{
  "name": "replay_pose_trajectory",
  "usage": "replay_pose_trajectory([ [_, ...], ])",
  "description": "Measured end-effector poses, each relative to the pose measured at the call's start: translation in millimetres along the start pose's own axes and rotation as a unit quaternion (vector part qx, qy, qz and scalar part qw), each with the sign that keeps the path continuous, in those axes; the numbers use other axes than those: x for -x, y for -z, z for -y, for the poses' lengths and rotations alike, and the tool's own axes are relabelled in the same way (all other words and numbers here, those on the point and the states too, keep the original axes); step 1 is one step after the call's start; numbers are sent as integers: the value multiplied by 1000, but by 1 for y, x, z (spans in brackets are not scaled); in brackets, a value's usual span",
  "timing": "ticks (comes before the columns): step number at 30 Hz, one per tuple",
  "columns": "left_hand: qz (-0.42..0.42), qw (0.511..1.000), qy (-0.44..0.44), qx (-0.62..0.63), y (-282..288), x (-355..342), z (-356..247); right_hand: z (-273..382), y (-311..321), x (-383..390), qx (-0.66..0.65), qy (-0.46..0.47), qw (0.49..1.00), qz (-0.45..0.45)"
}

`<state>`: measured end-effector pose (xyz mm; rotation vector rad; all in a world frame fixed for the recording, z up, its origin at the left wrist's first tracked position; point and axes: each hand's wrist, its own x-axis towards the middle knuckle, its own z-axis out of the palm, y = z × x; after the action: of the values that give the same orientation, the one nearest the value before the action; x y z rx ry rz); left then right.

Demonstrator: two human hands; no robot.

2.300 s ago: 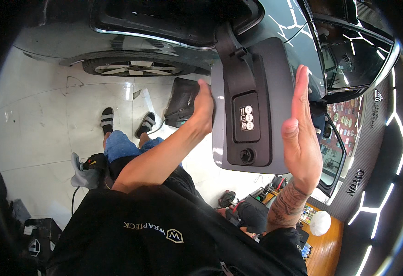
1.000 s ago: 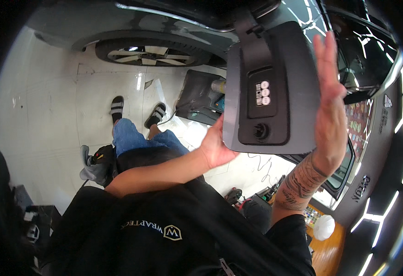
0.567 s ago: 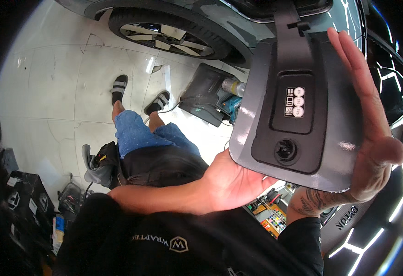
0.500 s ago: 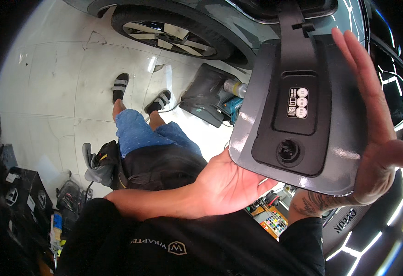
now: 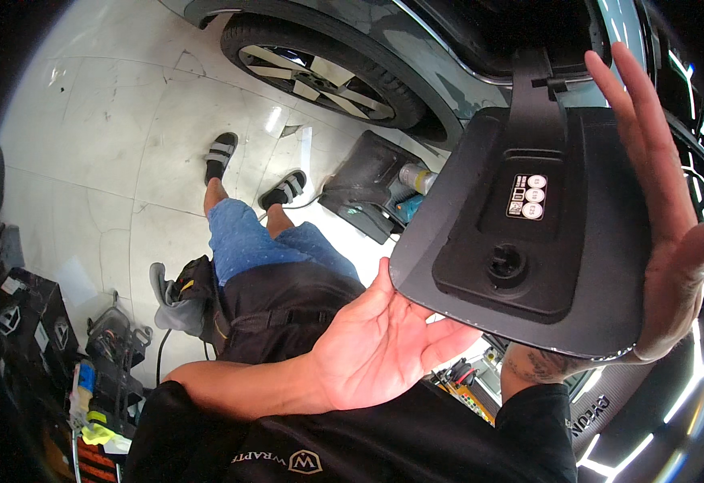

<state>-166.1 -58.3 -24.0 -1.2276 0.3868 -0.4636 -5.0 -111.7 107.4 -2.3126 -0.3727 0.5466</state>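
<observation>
A grey fuel door [image 5: 416, 266] is swung out on a black hinge arm [image 5: 529, 105]. Its inner face bears a black panel with a round black catch [image 5: 506, 266] and a small label of white circles [image 5: 534, 197]. My left hand [image 5: 372, 346] is open, palm up, at the door's lower left corner. Its thumb stands beside the edge, while some fingertips disappear behind the door. Along the right edge lies my right hand [image 5: 666, 217], open, with fingers stretched out and the edge near the palm.
Above is the car body with a wheel [image 5: 312, 76]. A black step stool [image 5: 364, 181] on the floor holds a bottle [image 5: 416, 177] and a teal tool. Black boxes [image 5: 34, 318] and a small rack [image 5: 117, 330] stand at the lower left.
The fuel door and car appear lower in view. My left hand has shifted slightly down and left along the corner, and its thumb now shows more fully. My right hand stays along the right edge.
</observation>
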Motion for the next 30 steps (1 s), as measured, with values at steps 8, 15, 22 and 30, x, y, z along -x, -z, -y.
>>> replay_pose_trajectory([
  [8, 7, 998, 7, -60, 4, 0, -12, 1, -1, -3, 8, -12, 999, 29],
  [15, 4, 998, 38, -59, 7, -7, -17, -2, -11, -3, -2, -6, 1000, -5],
  [22, -21, 993, -21, -110, 3, -9, -15, -3, 2, -2, -21, -26, 993, 117],
  [30, -68, 971, -92, -212, 9, -13, -20, -25, -6, -3, -148, 84, 975, 139],
])
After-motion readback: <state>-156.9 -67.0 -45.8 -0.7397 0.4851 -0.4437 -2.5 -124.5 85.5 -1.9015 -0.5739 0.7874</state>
